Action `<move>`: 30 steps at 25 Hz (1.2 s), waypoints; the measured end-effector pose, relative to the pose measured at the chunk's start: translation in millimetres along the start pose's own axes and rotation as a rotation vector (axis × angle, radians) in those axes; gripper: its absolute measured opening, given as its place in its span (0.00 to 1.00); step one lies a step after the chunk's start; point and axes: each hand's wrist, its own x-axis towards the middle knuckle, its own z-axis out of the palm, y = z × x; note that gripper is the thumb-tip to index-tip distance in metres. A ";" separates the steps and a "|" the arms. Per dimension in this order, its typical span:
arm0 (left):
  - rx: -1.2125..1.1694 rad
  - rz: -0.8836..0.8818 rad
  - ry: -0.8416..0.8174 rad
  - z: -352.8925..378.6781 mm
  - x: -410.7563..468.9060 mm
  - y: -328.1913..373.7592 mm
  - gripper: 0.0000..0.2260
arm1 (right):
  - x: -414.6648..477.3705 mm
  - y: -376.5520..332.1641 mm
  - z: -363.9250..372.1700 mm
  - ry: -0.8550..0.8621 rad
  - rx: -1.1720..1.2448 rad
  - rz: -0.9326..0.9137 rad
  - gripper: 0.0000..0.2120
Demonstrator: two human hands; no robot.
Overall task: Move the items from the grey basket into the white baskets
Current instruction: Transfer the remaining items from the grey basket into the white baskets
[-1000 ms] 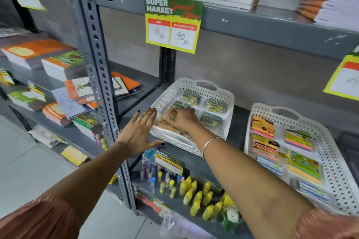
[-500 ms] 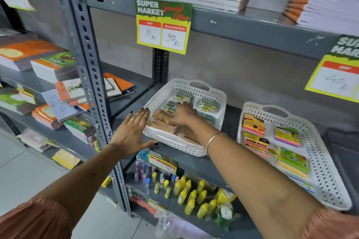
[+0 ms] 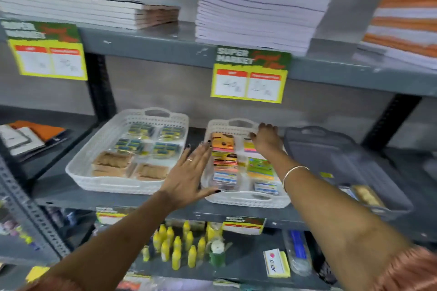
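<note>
Broadly, the grey metal shelf [image 3: 165, 208] carries three baskets in a row along one tier, probably so that goods can pass sideways from one to the next without lifting them far. On the right sits the grey basket [image 3: 335, 163], the source; it looks nearly emptied, with only a couple of small packets [image 3: 365, 194] left at its near end, though blur makes their kind hard to tell. On the left is the larger white basket [image 3: 104, 149], filled in tidy rows with green-and-blue packs [image 3: 151, 139] at the back and brown packs [image 3: 113, 163] in front. Between the two stands the smaller white basket [image 3: 236, 201], holding bright sticky-note packs [image 3: 224, 163] laid flat in two columns, which suggests sorting by kind.

Both hands work at this middle basket. The left hand [image 3: 189, 177] is spread flat with fingers wide and straight, its palm against the basket's left wall, gripping nothing; by my reading it steadies or nudges the basket so it sits square. The right hand [image 3: 266, 142] reaches to the far right corner, fingers curled over the rim beside the handle cut-out. Whether it clamps the rim or merely rests there, I cannot tell, and I see no packet in it. Judging by the few items remaining, the task seems close to its end.
</note>
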 end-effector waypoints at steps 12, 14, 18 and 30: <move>-0.031 -0.023 -0.144 39.2 19.8 48.2 0.51 | -45.6 198.3 4.7 -0.311 -0.274 0.613 0.25; -0.015 -0.027 -0.156 38.9 19.2 47.9 0.51 | -44.9 199.3 5.8 -0.339 -0.328 0.584 0.25; 0.011 -0.052 -0.165 39.8 19.2 48.4 0.51 | -43.1 194.5 4.1 -0.336 -0.353 0.596 0.25; -0.004 -0.063 -0.152 42.0 18.4 49.4 0.48 | -26.6 144.5 -20.0 0.001 0.006 0.338 0.22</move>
